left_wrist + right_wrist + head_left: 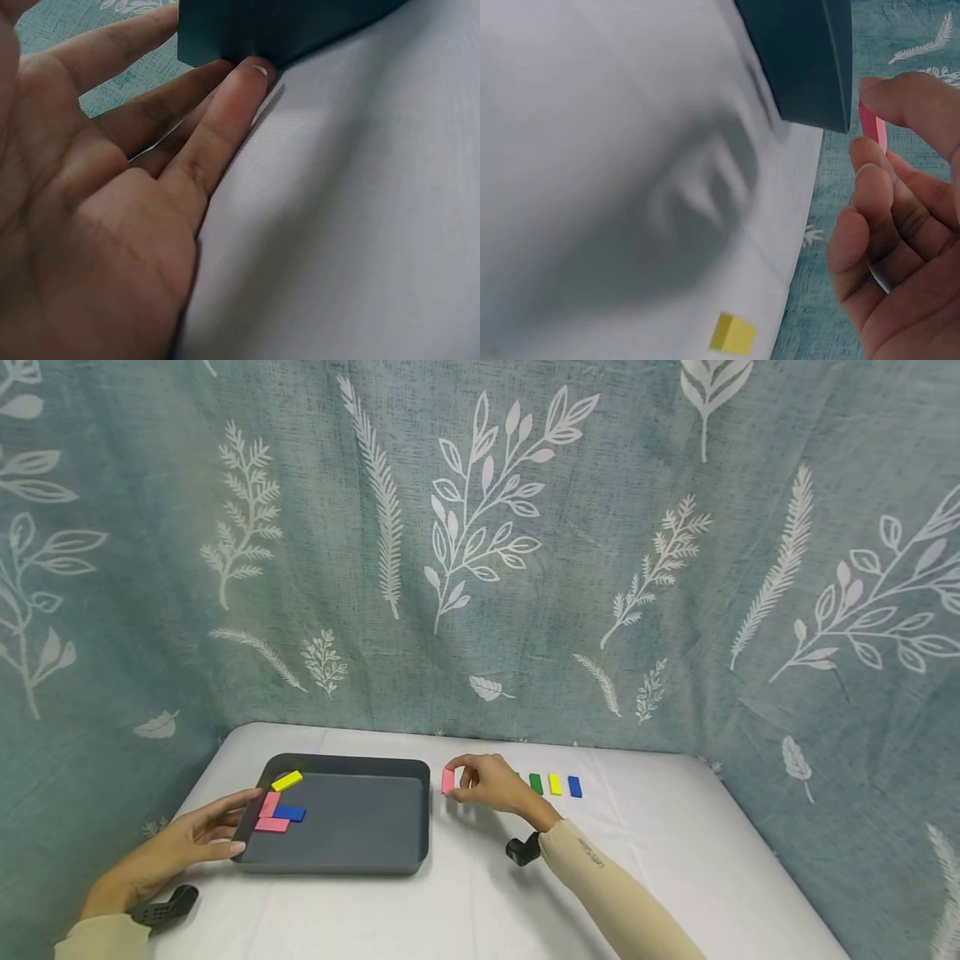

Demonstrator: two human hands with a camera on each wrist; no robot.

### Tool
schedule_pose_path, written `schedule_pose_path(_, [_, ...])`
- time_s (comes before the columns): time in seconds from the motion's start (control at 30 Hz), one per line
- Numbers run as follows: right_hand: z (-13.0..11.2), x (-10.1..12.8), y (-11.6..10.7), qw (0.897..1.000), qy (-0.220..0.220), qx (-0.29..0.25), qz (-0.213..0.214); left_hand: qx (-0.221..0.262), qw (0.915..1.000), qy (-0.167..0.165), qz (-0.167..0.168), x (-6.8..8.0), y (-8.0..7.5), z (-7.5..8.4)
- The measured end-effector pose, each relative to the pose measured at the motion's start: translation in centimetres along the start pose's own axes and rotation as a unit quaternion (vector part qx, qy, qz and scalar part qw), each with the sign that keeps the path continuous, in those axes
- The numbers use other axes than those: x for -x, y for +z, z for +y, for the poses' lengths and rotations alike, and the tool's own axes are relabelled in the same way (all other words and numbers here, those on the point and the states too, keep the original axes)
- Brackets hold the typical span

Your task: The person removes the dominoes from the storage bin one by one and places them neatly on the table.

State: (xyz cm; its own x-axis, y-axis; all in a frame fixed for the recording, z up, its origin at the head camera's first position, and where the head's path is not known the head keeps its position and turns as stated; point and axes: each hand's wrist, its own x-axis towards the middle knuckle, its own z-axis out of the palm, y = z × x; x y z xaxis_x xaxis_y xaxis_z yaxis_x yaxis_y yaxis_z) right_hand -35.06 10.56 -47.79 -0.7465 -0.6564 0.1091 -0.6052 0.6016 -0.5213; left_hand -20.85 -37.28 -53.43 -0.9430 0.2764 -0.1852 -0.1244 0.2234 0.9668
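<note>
Left hand (197, 842) lies flat on the table (675, 860), fingers straight, tips touching the grey tray's (352, 852) near-left wall. Tray holds yellow, blue and two pink blocks at its left end. Right hand (491, 783) pinches a pink block (447, 781) just right of the tray. Beyond: green, yellow, blue blocks in a row.

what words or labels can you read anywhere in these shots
Small dark print on the right forearm sleeve: too small and blurred to read.
Coloured blocks, such as the pink block pinched by the right hand: no markings.
Grey tray touched by the left hand: no label visible.
</note>
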Motion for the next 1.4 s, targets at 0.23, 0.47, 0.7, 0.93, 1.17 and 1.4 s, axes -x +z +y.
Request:
schedule_pose_path(0.23, [1.3, 1.7, 0.0, 1.0, 0.008, -0.005, 0.002, 0.011, 0.9999, 0.002, -0.007, 0.1, 0.0, -0.1])
schedule_pose_path(0.47, [2.3, 3.5, 0.0, 1.0, 0.025, -0.017, 0.001, 0.031, 0.9993, 0.001, -0.022, 0.4, -0.1, -0.3])
schedule_pose_path(0.7, [3.8, 4.7, -0.1, 0.999, 0.046, -0.029, 0.001, 0.033, 0.9991, 0.005, -0.027, 0.3, -0.1, -0.2])
schedule_pose_path(0.93, [4.9, 5.6, -0.2, 0.999, 0.047, -0.011, 0.013, 0.029, 0.9995, 0.001, -0.014, 0.1, -0.2, -0.1])
schedule_pose_path(1.17, [5.6, 6.2, -0.1, 0.997, 0.067, -0.023, 0.002, 0.031, 0.9994, 0.004, -0.016, 0.1, -0.2, -0.3])
schedule_pose_path(1.4, [6.2, 6.6, -0.1, 0.996, 0.084, -0.032, -0.003, 0.026, 0.9996, -0.001, -0.008, 0.0, 0.0, -0.1])
